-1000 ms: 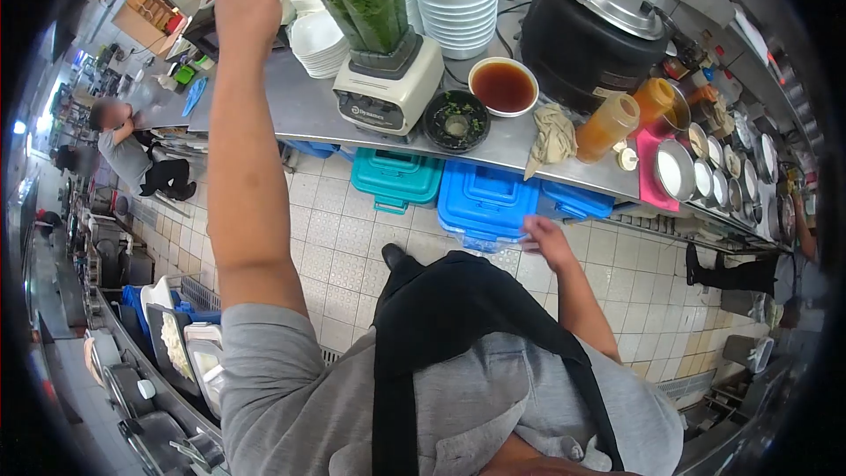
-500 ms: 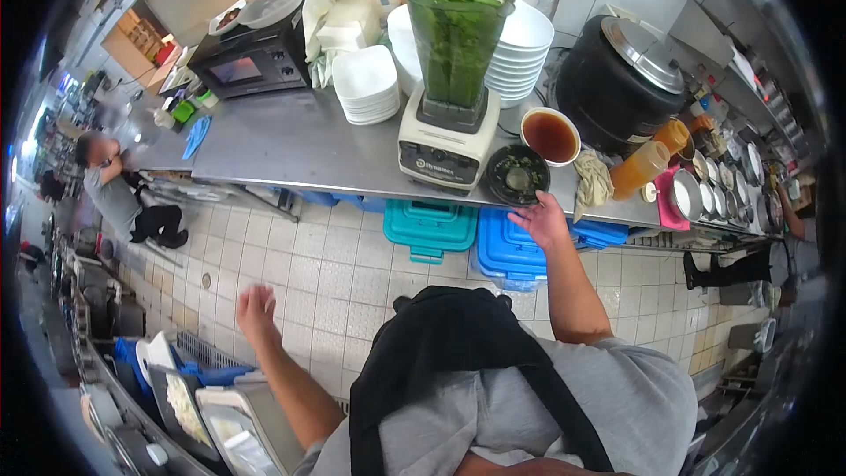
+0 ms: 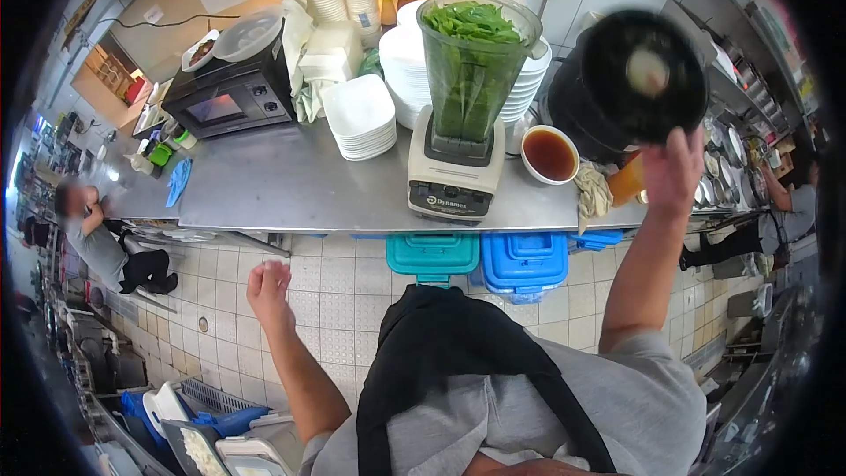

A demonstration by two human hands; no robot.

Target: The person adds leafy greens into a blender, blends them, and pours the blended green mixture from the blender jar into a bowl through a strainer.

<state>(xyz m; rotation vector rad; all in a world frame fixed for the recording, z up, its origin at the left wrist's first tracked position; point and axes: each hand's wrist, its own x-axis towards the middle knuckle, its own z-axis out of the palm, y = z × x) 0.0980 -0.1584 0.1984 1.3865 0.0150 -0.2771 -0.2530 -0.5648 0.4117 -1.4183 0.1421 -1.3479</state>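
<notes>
My right hand grips the edge of a round black lid with a pale centre, raised and blurred in front of the large black pot. My left hand hangs over the floor with fingers bent, and whether they are spread or closed is unclear. On the steel counter stands a blender base carrying a clear jar packed with green leaves, its top uncovered. A white bowl of red-brown liquid sits to the right of it.
Stacked white dishes and a black microwave stand left of the blender. A crumpled cloth and an orange bottle lie near the counter's right front edge. Lidded bins are below. A person sits at far left.
My right hand has lifted the black lid from the counter beside the blender, up and to the right. My left hand came down from beside the jar, then rose slightly. The view has shifted.
</notes>
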